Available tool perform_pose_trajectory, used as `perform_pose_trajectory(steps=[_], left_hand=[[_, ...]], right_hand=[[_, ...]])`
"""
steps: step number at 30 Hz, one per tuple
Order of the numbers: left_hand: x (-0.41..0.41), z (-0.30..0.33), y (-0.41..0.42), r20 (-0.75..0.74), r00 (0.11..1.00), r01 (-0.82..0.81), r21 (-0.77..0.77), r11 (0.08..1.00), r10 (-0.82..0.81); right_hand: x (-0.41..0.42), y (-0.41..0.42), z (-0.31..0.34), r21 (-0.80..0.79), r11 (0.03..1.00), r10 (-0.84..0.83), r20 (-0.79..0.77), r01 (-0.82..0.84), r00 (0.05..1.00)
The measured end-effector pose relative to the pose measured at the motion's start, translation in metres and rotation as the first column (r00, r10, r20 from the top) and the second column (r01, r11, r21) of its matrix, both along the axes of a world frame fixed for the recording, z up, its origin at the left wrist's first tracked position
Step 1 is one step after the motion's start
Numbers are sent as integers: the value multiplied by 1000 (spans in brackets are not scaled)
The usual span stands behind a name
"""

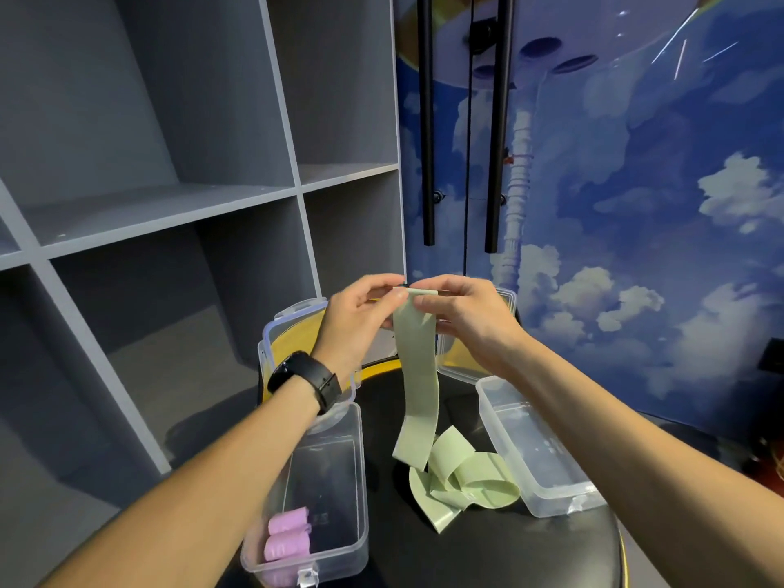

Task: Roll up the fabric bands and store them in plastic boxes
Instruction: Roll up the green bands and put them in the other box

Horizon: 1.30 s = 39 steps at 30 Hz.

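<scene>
A long pale green fabric band (420, 375) hangs from both my hands, and its lower part lies in loose loops on the black round table (488, 545). My left hand (360, 320) and my right hand (462, 320) pinch the band's top end together, above the table's far side. A clear plastic box (335, 481) at the left holds two pink rolled bands (286, 534). A second clear plastic box (539, 447) stands at the right with nothing in it.
Two clear lids with blue clips, the left lid (288, 328) and the right lid (505, 299), lie behind my hands. A grey shelf unit (169, 205) fills the left. A sky-print door with black bar handles (428, 163) stands behind the table.
</scene>
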State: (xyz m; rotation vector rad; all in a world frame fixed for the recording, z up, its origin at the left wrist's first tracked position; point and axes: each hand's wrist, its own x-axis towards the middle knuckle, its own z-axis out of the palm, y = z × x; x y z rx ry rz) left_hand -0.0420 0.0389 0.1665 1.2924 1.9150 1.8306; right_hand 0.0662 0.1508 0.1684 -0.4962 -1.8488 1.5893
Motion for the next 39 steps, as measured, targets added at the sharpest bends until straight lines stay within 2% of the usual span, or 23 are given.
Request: perform_pose_trajectory(steps=[7, 13, 26, 30, 39], left_hand=[[-5, 14, 4, -62, 997, 51, -56, 997, -54], [-6, 19, 5, -17, 999, 31, -33, 999, -32], [1, 4, -6, 17, 996, 85, -39, 996, -84], [10, -15, -13, 64, 993, 99, -30, 995, -97], [26, -84, -29, 286, 953, 107, 0, 994, -103]], right_hand=[[5, 10, 13, 41, 999, -11, 15, 11, 1000], [9, 10, 21, -25, 999, -22, -45, 21, 999], [22, 0, -2, 23, 999, -29, -60, 30, 998], [29, -7, -19, 14, 1000, -23, -63, 24, 998], [45, -26, -77, -211, 976, 39, -84, -56, 996]])
